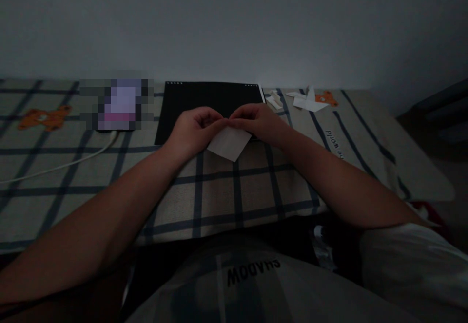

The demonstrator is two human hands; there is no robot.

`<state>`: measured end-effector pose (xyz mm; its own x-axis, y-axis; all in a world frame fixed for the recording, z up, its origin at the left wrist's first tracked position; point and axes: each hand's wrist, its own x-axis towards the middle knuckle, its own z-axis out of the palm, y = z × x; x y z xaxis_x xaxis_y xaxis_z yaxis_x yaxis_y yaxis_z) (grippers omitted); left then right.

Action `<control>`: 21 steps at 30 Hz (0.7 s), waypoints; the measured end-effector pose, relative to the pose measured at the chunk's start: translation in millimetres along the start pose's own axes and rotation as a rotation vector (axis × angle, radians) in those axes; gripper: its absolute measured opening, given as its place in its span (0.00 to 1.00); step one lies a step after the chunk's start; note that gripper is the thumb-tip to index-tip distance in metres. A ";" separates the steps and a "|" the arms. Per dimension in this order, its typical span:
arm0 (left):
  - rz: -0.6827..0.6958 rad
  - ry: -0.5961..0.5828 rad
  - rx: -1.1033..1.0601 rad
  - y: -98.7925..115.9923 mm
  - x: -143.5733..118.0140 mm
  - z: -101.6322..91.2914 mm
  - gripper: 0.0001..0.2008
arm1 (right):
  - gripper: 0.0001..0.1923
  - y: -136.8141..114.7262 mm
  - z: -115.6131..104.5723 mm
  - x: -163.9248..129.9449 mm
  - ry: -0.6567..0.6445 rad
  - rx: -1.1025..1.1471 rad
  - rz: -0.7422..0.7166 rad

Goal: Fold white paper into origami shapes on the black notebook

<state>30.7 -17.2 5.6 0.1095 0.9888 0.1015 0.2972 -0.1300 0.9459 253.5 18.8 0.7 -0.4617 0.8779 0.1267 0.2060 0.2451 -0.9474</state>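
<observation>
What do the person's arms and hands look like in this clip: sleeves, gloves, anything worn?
Both forearms are bare from wrist to past the elbow. The left hand and right hand are ungloved; no ring, watch or bracelet is visible in the dim light. A white short sleeve shows at the right upper arm. The left sleeve is out of view.

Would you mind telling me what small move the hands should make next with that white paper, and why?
Probably run a fingertip along the top edge to crease it. Both the left hand and the right hand pinch the folded white paper at its upper edge, over the black pad, while its lower corner points down onto the checked cloth.
</observation>
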 end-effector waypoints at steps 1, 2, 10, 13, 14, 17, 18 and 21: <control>0.014 -0.006 0.011 1.0 -0.5 0.0 0.10 | 0.19 -0.7 0.4 -0.4 -0.006 -0.013 -0.010; 0.029 -0.010 0.031 1.6 -1.2 -0.1 0.10 | 0.20 -1.2 0.7 -0.6 -0.011 -0.027 -0.018; 0.090 0.088 0.038 -5.3 -1.5 -1.4 0.11 | 0.12 2.9 -6.1 3.8 -0.008 -0.059 -0.036; 0.103 0.128 0.043 -6.4 -1.3 -2.3 0.11 | 0.10 2.9 -8.1 4.9 -0.009 -0.046 -0.028; 0.103 0.132 0.053 -6.1 -1.6 -2.5 0.11 | 0.10 2.7 -8.3 5.0 -0.011 -0.041 -0.027; 0.120 0.146 0.070 -5.4 -2.2 -4.2 0.12 | 0.10 2.7 -8.4 4.9 -0.010 -0.033 -0.040; 0.131 0.152 0.072 -5.6 -2.0 -5.3 0.12 | 0.10 3.2 -8.8 4.8 -0.007 -0.032 -0.044; 0.141 0.189 0.076 -7.6 0.5 -10.0 0.13 | 0.09 6.0 -11.9 4.7 0.008 -0.036 -0.037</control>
<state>19.0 -15.0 1.6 -0.0224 0.9556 0.2937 0.3628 -0.2659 0.8931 262.8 29.3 -0.8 -0.4630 0.8712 0.1636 0.2202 0.2918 -0.9308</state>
